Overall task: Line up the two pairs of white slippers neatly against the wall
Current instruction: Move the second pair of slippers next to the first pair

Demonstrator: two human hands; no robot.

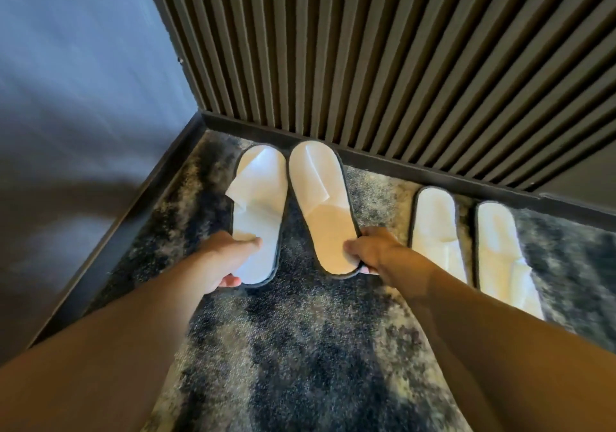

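The left hand (220, 258) holds the heel of one white slipper (258, 211), with the thumb on top and fingers under it. The right hand (376, 251) holds the heel of the slipper next to it (321, 205) the same way. Both slippers are near the far left corner of the carpet (300, 348), and their toes point at the dark baseboard (383, 161) of the ribbed wall (366, 48). The other pair (466, 245) lies flat on the carpet further right, side by side, toes at the same wall.
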